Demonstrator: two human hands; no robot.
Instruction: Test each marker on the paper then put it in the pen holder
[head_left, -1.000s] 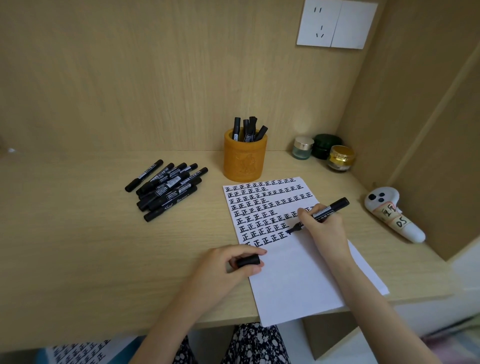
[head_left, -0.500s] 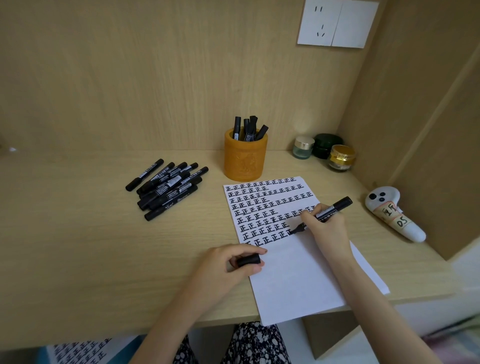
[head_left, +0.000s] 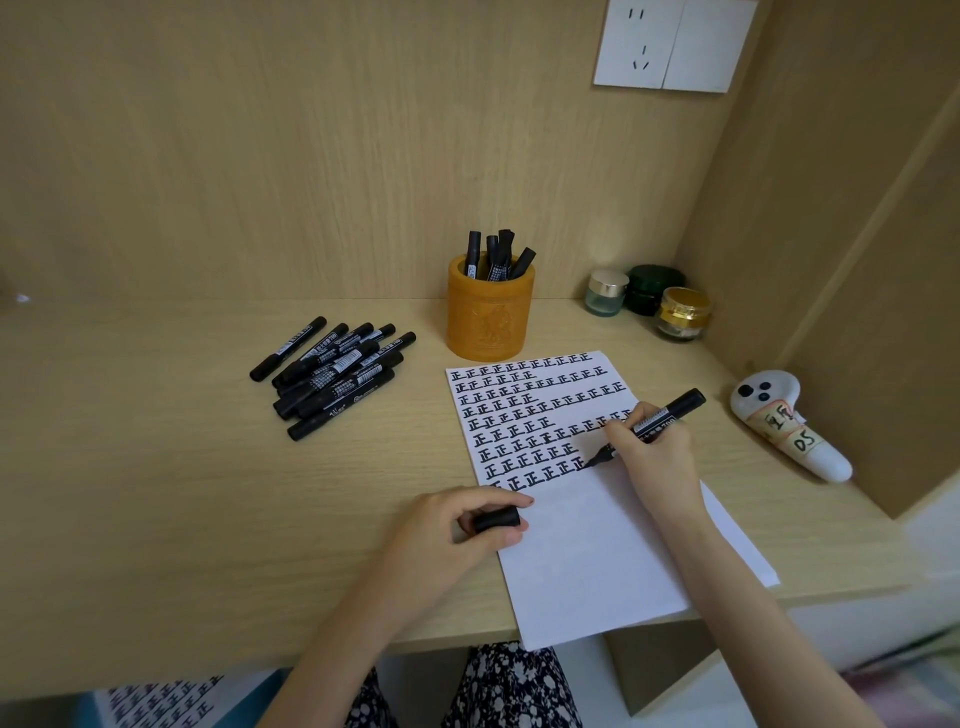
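My right hand (head_left: 655, 453) grips an uncapped black marker (head_left: 670, 413), whose tip touches the white paper (head_left: 587, 551) at the end of a row of black characters. At the paper's left edge, my left hand (head_left: 457, 525) pinches the marker's black cap (head_left: 497, 519) and rests on the sheet. The paper's upper half is filled with rows of written marks; its lower half is blank and overhangs the desk edge. An orange pen holder (head_left: 491, 317) stands behind the paper with several black markers upright in it. A pile of several capped black markers (head_left: 335, 371) lies to the left.
Three small jars (head_left: 649, 301) sit in the back right corner. A white controller (head_left: 784, 423) with paper labels lies to the right of the paper, by the side wall. A wall socket (head_left: 675, 44) is above. The desk's front edge (head_left: 208, 670) runs just below my forearms.
My right hand has shifted slightly right along the row with the marker tip on the paper. My left hand and the cap have stayed put.
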